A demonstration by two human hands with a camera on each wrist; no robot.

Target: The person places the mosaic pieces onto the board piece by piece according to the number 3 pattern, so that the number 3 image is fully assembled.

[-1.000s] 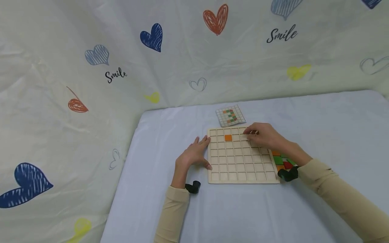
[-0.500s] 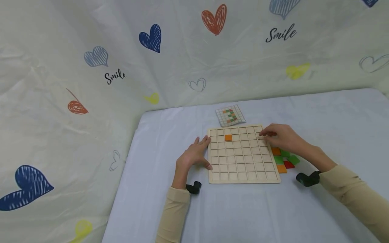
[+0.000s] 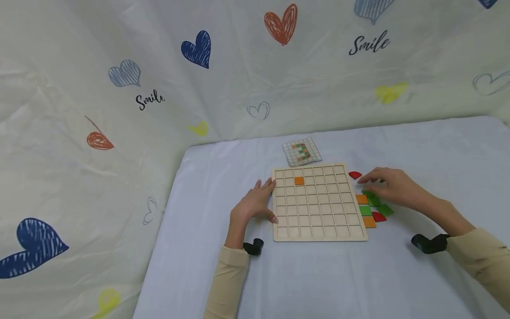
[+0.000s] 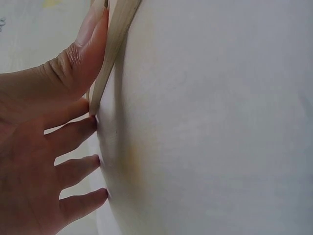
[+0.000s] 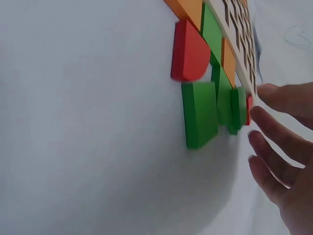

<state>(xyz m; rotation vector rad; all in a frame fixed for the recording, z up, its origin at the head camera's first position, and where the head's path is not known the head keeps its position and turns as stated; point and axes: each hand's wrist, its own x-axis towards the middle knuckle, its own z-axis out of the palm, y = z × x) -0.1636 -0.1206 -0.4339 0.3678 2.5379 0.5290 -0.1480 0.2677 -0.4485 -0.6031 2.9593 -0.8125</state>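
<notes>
Board (image 3: 318,208), pale, is patterned with a square grid. From its centre: orange tile (image 3: 299,180), half past ten; red piece (image 3: 355,175), two o'clock; green, orange and red tiles (image 3: 365,211), three; card (image 3: 303,153), gridded, printed green, orange and red, eleven. Backdrop (image 3: 239,88), off-white, is printed with blue, orange-red and yellow hearts (image 3: 198,49).

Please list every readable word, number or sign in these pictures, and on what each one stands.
"Smile": black script, left on the backdrop.
"Smile": the same, upper right on the backdrop.
Card: coloured cells resembling a 3; any print is too small to read.
Left wrist view, left edge: dark marks, too blurred to read.
</notes>
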